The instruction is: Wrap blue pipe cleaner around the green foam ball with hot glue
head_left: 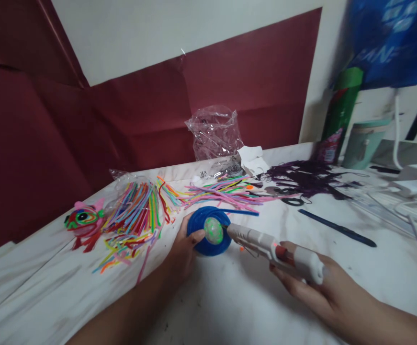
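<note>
My left hand (185,244) grips a blue coil of pipe cleaner (203,247) by its left side, thumb pressed on the front. A pale, green-speckled round piece (213,231) shows in the coil's middle. One loose blue end sticks out to the right at the top. In my right hand (305,285) is a white glue gun (262,242), fingers wrapped round its handle. Its nozzle points left and reaches the coil's right side, next to the speckled piece; whether it touches cannot be made out.
Colourful pipe cleaners (136,211) spread across the back left beside a pink pipe-cleaner animal figure (84,223). Purple strands (305,177), black scissors (293,201) and a dark flat stick (337,227) lie at right. Behind stand a clear plastic bag (217,132) and a green cup (364,143).
</note>
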Motion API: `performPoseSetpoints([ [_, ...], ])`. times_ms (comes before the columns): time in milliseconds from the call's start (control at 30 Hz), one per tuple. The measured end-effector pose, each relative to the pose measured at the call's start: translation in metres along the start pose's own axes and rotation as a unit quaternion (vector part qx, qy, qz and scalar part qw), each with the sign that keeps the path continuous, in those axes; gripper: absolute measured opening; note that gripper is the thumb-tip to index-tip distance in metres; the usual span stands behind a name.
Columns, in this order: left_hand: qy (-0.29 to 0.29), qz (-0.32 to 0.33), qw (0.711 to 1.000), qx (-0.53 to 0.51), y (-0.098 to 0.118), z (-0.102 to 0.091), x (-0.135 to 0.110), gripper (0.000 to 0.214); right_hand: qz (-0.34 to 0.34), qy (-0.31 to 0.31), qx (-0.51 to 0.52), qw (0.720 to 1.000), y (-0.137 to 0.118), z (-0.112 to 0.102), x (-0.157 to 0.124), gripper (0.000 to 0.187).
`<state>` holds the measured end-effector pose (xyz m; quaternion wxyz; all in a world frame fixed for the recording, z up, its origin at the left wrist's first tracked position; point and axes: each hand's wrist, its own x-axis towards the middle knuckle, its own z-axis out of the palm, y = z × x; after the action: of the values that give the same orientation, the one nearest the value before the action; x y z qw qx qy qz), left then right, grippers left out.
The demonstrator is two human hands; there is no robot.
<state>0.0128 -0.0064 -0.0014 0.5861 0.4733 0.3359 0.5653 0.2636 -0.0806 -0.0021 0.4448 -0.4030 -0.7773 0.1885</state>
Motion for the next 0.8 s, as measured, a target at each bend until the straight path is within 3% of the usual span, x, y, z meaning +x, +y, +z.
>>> performPoseSetpoints([
  [333,-0.041,-0.010,0.998,0.050,0.000,0.003,-0.004,0.076,0.017,-0.018,0.036,0.999,-0.001,0.000,0.003,0.018],
  [567,-0.036,-0.013,0.997,0.063,0.002,0.006,-0.005,0.077,0.012,-0.029,0.046,0.998,-0.018,-0.007,0.007,0.013],
  [800,-0.021,-0.022,0.998,0.057,0.001,0.006,-0.003,0.086,0.008,-0.012,0.055,0.998,-0.018,-0.006,0.009,0.015],
])
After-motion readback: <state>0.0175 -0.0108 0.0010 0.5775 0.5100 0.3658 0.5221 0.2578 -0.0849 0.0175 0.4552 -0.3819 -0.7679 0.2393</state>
